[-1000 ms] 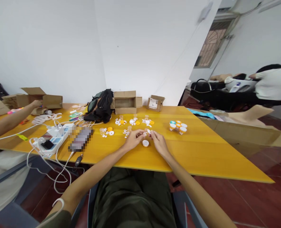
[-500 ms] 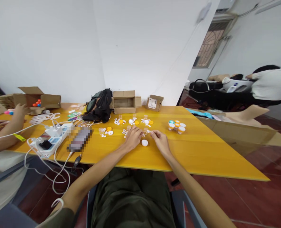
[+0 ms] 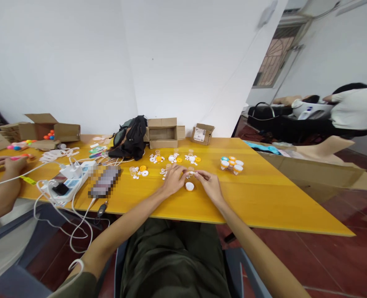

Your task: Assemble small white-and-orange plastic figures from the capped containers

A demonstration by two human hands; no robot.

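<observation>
My right hand [image 3: 211, 185] pinches a small white plastic piece [image 3: 193, 172] between thumb and fingertips. Close against it from the other side is my left hand [image 3: 174, 181], its fingers curled together; what they hold, if anything, is too small to make out. Just below the fingertips, a round white cap or shallow cup [image 3: 189, 186] sits on the yellow table [image 3: 264, 203]. Groups of white discs and small parts lie beyond my hands, with orange-yellow rings [image 3: 179, 159] and clear little cups [image 3: 133, 171] among them.
Several lidded jars [image 3: 232, 164] stand to the right. A power strip [image 3: 79, 178] with white cables and a phone [image 3: 105, 182] lie left. At the back are a black bag [image 3: 130, 138] and cardboard boxes [image 3: 162, 133]. Another person's hand [image 3: 15, 165] is at far left.
My hands have come slightly closer together, the right one bringing the small white piece toward the left. At far left, the other person's hand has drawn back from the box of coloured balls.
</observation>
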